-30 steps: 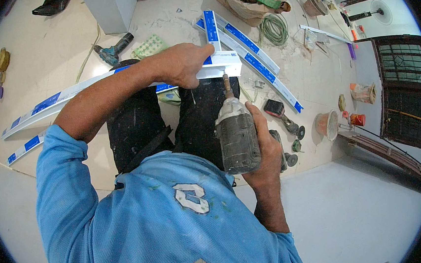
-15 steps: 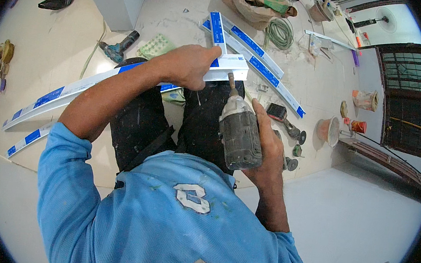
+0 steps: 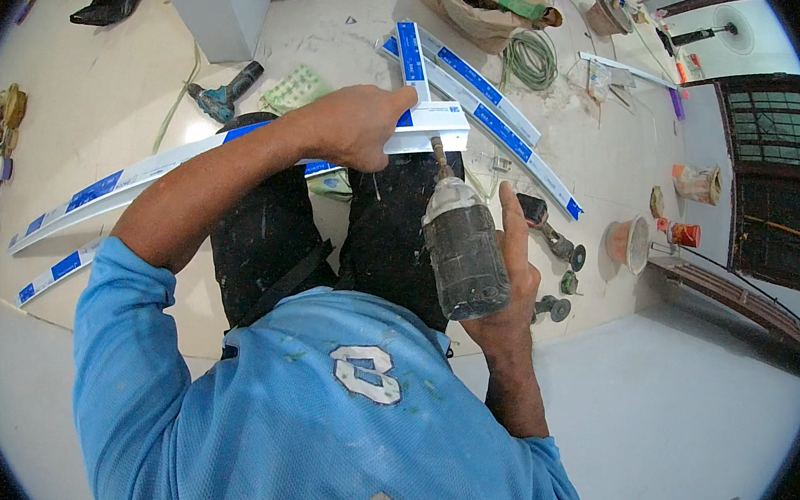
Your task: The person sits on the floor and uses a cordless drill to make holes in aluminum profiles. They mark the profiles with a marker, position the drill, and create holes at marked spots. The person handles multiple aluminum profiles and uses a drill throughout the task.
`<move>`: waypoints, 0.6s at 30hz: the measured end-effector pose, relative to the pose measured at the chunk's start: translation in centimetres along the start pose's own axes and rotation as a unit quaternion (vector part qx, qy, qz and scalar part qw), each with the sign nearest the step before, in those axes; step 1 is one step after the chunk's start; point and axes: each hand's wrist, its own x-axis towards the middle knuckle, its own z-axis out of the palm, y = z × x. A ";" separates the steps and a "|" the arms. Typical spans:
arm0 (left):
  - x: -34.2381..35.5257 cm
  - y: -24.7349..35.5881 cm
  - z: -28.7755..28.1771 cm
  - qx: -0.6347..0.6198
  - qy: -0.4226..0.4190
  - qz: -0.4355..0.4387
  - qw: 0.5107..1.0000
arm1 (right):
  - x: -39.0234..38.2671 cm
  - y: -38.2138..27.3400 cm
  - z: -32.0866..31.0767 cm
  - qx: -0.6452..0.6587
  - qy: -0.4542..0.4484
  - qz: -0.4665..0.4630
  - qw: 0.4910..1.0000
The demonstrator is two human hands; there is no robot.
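Note:
A long white profile point(image 3: 157, 167) with blue film strips lies slantwise across my black-trousered knees. A short white-and-blue profile point(image 3: 410, 51) meets its right end, pointing away from me. My left hand point(image 3: 365, 127) is closed around the profiles where they join, thumb side toward the short piece. In my right hand point(image 3: 514, 273) is a black-and-grey impact driver point(image 3: 467, 255), its grip mostly hidden beneath the body. My index finger stretches forward beside it. The bit point(image 3: 440, 152) reaches the side face of the long profile near its end; whether a screw sits there cannot be made out.
More blue-and-white profiles point(image 3: 507, 138) lie on the floor beyond my knees. A teal drill point(image 3: 226, 93) rests at left, near a pillar point(image 3: 214, 5). Right of me are an angle grinder point(image 3: 556, 239) and a bucket point(image 3: 628, 244). A coiled hose point(image 3: 530, 60) lies by a large sack point(image 3: 470, 16).
The rear of the impact driver has swung slightly to the right, and my right index finger points further forward. My left hand and the profiles have barely shifted.

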 end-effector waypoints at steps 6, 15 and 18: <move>-0.1 -0.2 0.3 0.006 0.003 0.004 1.000 | -0.3 0.3 0.3 0.013 0.004 -0.012 1.000; 0.1 0.0 0.0 -0.016 -0.019 -0.030 0.999 | -1.8 -0.6 -0.4 0.041 0.016 0.033 0.998; 0.4 -0.3 -0.1 -0.026 -0.030 -0.028 0.999 | -2.8 -0.1 -0.7 0.025 0.046 0.007 0.999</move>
